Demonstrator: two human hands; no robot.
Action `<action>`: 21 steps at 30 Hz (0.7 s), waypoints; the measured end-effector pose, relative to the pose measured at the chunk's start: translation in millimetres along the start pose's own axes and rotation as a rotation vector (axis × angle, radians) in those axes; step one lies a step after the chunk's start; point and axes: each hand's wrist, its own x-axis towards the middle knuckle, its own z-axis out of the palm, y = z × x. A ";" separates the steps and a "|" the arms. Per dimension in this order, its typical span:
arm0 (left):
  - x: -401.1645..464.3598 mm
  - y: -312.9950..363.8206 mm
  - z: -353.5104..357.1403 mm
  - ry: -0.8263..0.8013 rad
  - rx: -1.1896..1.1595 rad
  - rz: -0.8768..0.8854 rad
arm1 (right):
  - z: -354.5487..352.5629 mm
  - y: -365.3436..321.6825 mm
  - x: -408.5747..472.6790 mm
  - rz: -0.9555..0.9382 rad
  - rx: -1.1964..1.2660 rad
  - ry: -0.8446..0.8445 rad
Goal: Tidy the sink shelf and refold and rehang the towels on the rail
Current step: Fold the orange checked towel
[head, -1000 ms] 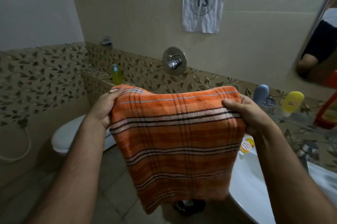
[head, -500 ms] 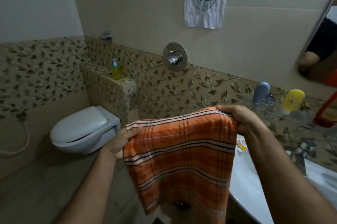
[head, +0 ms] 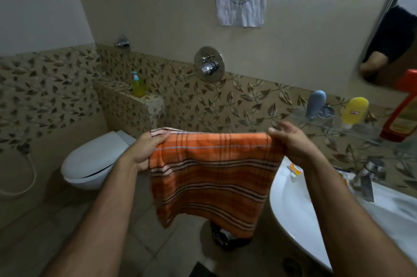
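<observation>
An orange towel with dark and pale stripes hangs folded between my hands in the middle of the view, its top edge level. My left hand pinches the towel's top left corner, thumb on top. My right hand holds the top right corner, with some fingers stretched out. To the right, a glass sink shelf carries a grey bottle, a yellow bottle and an orange bottle. No towel rail shows in the view.
A white sink with a chrome tap stands at the right, small packets on its rim. A white toilet is at the left. A green soap bottle stands on the tiled ledge. A mirror hangs top right.
Both hands have lowered the towel from chest height. The left hand dipped first, then rose, so the top edge is level again. The towel hangs shorter.
</observation>
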 end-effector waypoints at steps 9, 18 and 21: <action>6.6 9.8 -9.4 0.101 0.145 0.034 | 6.9 0.0 -15.8 -0.040 -0.280 -0.098; 2.4 3.8 -21.8 0.007 -0.242 -0.003 | 18.8 -26.9 -3.0 -0.168 -0.085 0.059; -2.8 -2.6 -24.7 -0.171 -0.142 0.097 | 23.4 -34.7 -5.3 -0.122 0.028 0.050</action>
